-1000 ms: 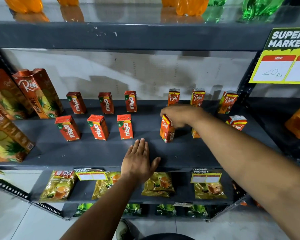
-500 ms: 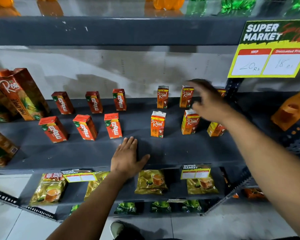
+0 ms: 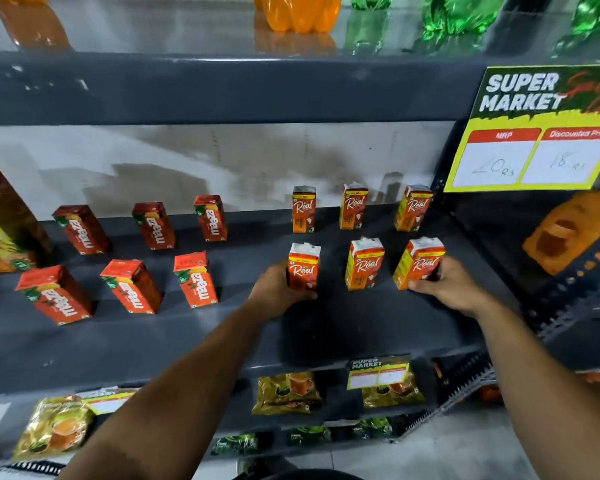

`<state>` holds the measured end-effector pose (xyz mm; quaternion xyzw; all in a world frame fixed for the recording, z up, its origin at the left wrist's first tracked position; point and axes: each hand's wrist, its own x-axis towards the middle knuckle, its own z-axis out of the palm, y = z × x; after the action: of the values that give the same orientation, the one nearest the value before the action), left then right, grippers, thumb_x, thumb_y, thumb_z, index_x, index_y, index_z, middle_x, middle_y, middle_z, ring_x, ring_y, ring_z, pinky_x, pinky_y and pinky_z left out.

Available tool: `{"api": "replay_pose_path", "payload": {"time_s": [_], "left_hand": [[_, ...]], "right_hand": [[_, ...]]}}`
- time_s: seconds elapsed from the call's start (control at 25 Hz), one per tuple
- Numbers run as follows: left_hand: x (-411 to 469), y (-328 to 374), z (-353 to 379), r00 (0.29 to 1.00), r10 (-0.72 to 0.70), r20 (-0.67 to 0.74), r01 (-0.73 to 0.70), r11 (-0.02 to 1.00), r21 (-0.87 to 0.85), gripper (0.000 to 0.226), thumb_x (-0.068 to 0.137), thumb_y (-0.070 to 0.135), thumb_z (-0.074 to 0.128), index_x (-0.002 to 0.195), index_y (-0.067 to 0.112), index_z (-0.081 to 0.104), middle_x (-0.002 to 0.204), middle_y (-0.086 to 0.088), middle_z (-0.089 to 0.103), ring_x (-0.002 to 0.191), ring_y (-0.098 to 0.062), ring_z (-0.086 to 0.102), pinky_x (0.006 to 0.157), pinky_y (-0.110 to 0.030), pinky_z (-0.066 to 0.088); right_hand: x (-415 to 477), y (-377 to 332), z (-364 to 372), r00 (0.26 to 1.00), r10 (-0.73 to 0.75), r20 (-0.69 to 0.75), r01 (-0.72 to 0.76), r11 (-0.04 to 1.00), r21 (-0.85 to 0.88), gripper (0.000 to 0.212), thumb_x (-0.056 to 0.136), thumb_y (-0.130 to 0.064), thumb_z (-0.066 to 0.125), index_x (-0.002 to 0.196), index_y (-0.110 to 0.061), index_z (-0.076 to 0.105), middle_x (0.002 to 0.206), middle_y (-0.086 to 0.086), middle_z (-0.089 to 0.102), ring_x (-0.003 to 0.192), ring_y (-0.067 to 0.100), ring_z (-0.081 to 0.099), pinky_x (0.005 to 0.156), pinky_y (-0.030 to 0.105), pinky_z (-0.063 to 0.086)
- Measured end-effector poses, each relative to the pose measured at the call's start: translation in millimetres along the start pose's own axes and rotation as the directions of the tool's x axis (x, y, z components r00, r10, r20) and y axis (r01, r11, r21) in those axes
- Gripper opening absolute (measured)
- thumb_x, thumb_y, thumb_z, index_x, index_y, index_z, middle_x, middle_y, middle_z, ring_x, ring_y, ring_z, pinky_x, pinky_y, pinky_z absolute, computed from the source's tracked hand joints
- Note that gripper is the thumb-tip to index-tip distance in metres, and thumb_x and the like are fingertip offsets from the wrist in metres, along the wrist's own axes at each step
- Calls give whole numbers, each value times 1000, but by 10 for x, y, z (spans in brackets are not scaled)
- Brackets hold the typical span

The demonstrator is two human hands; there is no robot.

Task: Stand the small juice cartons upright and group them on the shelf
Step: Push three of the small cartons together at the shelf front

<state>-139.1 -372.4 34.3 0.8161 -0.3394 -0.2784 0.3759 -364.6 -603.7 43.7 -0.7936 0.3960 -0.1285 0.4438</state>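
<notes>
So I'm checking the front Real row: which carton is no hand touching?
The middle front carton. It stands free, while the left hand holds its left neighbour and the right hand its right neighbour.

"Real" cartons, "Maaza" cartons

Dim light, soft blur, wide-angle edge bending

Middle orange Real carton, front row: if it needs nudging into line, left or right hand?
Either, marginally right. The middle orange Real carton stands untouched between both hands; the right hand and the left hand each grip a neighbouring carton.
</notes>
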Motion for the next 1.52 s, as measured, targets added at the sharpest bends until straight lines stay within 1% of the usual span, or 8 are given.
{"api": "replay_pose_path", "payload": {"time_s": [0.24,0.48,0.6,0.72,0.84,0.92,1.12,1.52], "left_hand": [[230,118,231,993,102,56,-102,995,-13,71,60,29,90,122,21,56,110,8,64,103,-10,58,92,-28,44],[354,122,409,995,93,32,-95,992,87,88,36,74,77,114,33,64,111,6,70,108,-17,61,97,-42,48],[390,78,420,994,104,45,-107,992,70,84,36,71,79,111,33,67,110,7,71,108,-17,61,100,-43,46],[274,113,405,986,140,90,-141,990,7,68,47,48,90,109,29,68,111,4,71,104,-13,64,98,-42,48],[44,139,483,987,142,71,-143,990,-1,67,49,48,89,110,30,68,111,5,71,102,-12,64,97,-38,50],[-109,141,553,983,173,64,-173,985,-18,59,56,39,90,110,29,68,111,5,71,102,-11,64,96,-34,49],[-350,144,671,986,163,35,-162,986,-35,57,57,38,90,108,26,68,110,2,72,104,-15,64,100,-40,46],[-399,188,719,995,98,-17,-98,995,7,60,56,33,92,108,23,66,112,-3,70,106,-21,62,102,-44,44]], "right_hand": [[198,-223,169,973,-53,227,75,993,-90,39,70,-17,85,96,-39,67,106,-4,73,104,15,66,102,48,46],[466,140,387,981,-15,194,48,985,-168,75,25,-77,82,95,-64,59,112,-9,71,111,12,63,105,44,45],[288,47,399,983,-35,183,54,993,-100,81,24,-70,87,100,-52,62,114,-8,69,110,11,63,103,42,47],[8,-135,393,972,-99,212,105,994,-17,71,46,-30,97,107,-40,61,113,-4,70,105,10,66,98,41,52],[-166,-125,366,973,-103,207,110,994,-21,61,60,-4,90,108,-28,61,103,-9,69,90,-7,64,87,21,53],[-278,-100,352,973,-112,202,123,991,-44,56,61,-1,89,103,-25,61,96,-14,67,82,-11,61,76,12,50],[-484,-15,361,979,-115,170,129,989,-69,45,60,-3,89,84,-31,64,86,-13,68,81,-1,62,80,26,50],[-539,-66,318,968,-120,222,138,988,-71,48,63,-11,90,88,-38,59,88,-20,63,82,-5,56,82,24,44]]}}
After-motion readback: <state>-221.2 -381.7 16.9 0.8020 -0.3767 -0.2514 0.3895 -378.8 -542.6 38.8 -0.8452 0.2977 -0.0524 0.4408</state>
